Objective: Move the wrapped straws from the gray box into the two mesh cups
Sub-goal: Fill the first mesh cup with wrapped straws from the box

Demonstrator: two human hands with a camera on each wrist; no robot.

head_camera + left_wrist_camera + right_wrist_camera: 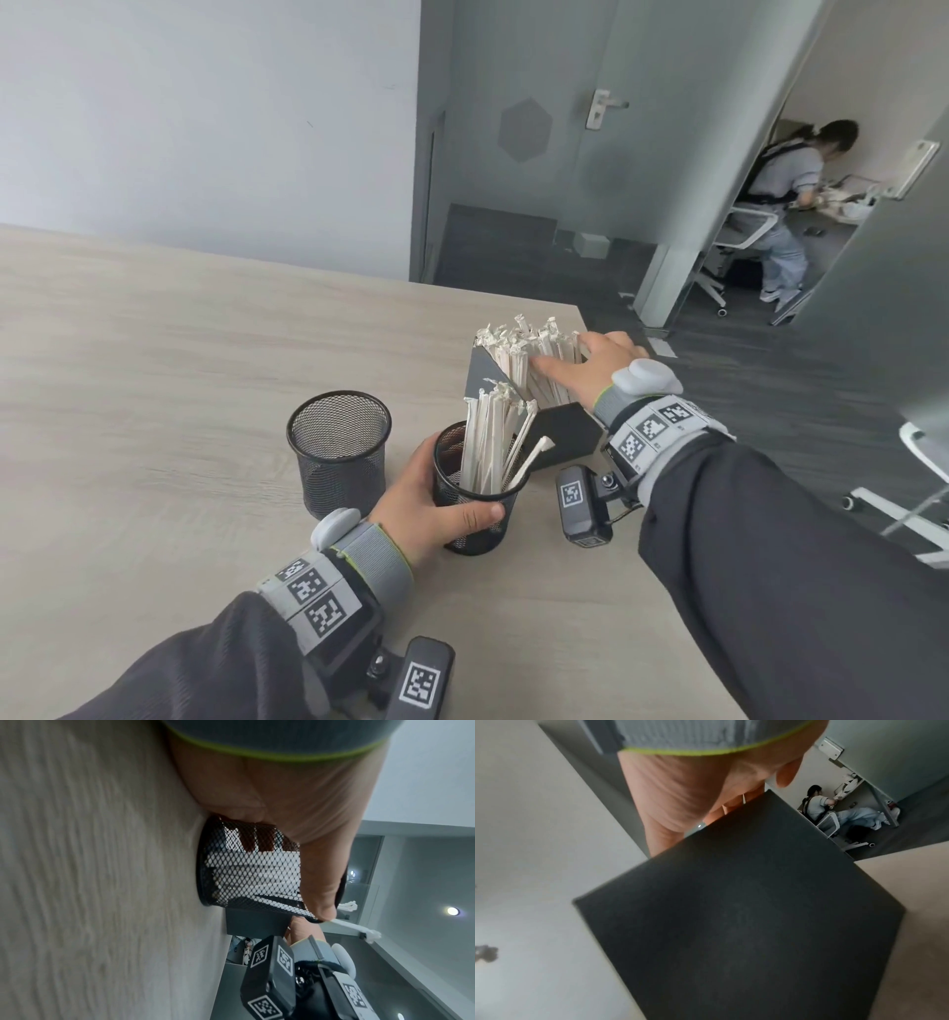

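Observation:
The gray box (562, 434) stands near the table's right edge, packed with upright wrapped straws (513, 354). My right hand (562, 352) reaches into the box, thumb on the front of a bunch and fingers going down behind it. In the right wrist view the box wall (731, 912) hides the fingertips of that hand (693, 791). My left hand (452, 483) grips the near mesh cup (477, 534), which holds several straws (485, 442). The left wrist view shows the cup (246, 870) with white straws behind its mesh. A second mesh cup (336, 452) stands empty to the left.
The wooden table (179, 360) ends just right of the box, with dark carpet beyond. Its corner lies behind the box. A person sits on a chair (744, 231) in the room past an open door, far from the table.

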